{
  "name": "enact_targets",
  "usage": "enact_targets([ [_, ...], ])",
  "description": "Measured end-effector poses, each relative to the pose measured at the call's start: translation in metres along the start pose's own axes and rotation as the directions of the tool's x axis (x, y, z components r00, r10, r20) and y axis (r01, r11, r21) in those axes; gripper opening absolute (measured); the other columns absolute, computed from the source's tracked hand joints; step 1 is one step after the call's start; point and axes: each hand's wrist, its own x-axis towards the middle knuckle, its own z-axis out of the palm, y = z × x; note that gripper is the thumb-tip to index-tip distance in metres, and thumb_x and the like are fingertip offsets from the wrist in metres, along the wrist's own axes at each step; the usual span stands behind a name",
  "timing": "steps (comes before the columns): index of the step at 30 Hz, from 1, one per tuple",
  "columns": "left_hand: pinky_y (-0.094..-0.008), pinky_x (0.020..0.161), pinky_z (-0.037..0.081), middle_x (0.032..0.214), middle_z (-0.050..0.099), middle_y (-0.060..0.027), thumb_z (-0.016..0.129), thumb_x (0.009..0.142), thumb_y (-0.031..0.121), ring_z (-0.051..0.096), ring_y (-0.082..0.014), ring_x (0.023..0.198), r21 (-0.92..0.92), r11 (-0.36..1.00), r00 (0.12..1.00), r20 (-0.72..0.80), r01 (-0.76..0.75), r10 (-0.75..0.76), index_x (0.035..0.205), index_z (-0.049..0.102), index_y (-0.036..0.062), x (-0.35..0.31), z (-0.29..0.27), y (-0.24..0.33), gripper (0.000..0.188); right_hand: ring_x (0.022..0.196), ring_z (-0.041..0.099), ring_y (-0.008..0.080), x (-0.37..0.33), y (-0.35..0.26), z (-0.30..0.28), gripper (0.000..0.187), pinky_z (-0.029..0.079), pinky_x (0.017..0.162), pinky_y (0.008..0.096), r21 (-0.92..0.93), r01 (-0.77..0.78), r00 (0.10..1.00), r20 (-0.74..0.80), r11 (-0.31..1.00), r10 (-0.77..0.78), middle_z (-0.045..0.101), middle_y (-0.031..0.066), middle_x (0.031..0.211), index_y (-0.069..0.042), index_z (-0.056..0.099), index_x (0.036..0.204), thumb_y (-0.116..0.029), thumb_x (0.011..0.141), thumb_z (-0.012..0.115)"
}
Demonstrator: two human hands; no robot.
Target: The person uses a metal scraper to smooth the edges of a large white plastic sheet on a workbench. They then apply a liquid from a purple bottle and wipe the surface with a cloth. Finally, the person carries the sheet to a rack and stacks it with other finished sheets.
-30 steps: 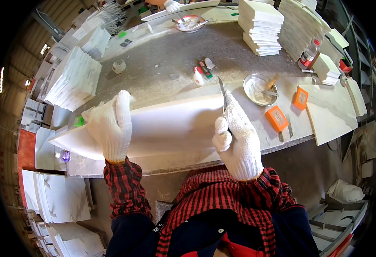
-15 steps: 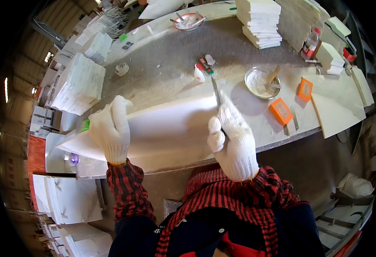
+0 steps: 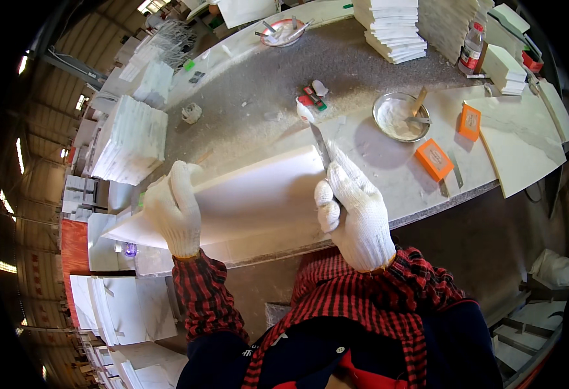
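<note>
A white slab [image 3: 245, 194] lies along the near edge of the desk [image 3: 258, 110], its left end jutting past the edge. The left hand [image 3: 175, 207] presses flat and open on that end; its grip closes on nothing. The right hand [image 3: 356, 217] is clenched around a thin blade [image 3: 319, 144], whose tip points away over the slab's right end.

Risks, as judged: the overhanging left end may tip or slide off if the left hand eases its pressure. The blade may skid on the smooth face, scratching it or running toward the small red and white objects [image 3: 310, 104] just beyond. The metal bowl [image 3: 399, 117] and orange block [image 3: 434, 159] stand to the right, well apart from the stroke.

Against the frame one second earlier, the blade lies further toward the far side, the right hand having advanced along the slab's end, while the left hand holds the same place.
</note>
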Motion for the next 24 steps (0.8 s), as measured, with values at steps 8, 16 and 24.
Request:
enact_targets([
  [8, -0.0312, 0.066, 0.048, 0.069, 0.068, -0.0095, 0.041, 0.106, 0.027, 0.065, -0.0202, 0.065, -0.042, 0.994, 0.994, 0.032, 0.104, -0.103, 0.076, 0.07, 0.0018, -0.001, -0.003, 0.006, 0.049, 0.06, 0.054, 0.0104, 0.0, -0.007, 0.013, 0.052, 0.045, 0.053, 0.0244, 0.034, -0.001, 0.998, 0.061, 0.999, -0.001, 0.064, 0.0061, 0.08, 0.001, 0.039, 0.153, -0.018, 0.106, 0.053],
  [16, -0.0362, 0.057, 0.044, 0.067, 0.066, -0.016, 0.046, 0.103, 0.019, 0.062, -0.0257, 0.056, -0.136, 0.991, 0.999, -0.042, 0.006, -0.012, 0.079, 0.071, 0.0013, -0.001, 0.006, -0.001, 0.039, 0.058, 0.055, 0.0094, 0.002, -0.008, 0.02, 0.05, 0.044, 0.051, 0.0241, 0.048, 0.012, 0.998, 0.062, 0.999, -0.015, 0.066, 0.0068, 0.079, 0.001, 0.042, 0.151, -0.02, 0.106, 0.054],
  [24, -0.036, 0.059, 0.045, 0.066, 0.065, -0.0147, 0.048, 0.103, 0.02, 0.063, -0.0257, 0.06, -0.122, 0.991, 0.995, -0.076, 0.048, -0.057, 0.079, 0.073, 0.0031, -0.004, 0.007, 0.001, 0.038, 0.057, 0.055, 0.0106, -0.002, -0.017, 0.024, 0.05, 0.046, 0.053, 0.0244, 0.007, 0.001, 0.992, 0.123, 1.0, -0.002, 0.065, 0.0075, 0.079, -0.001, 0.042, 0.151, -0.019, 0.107, 0.053],
])
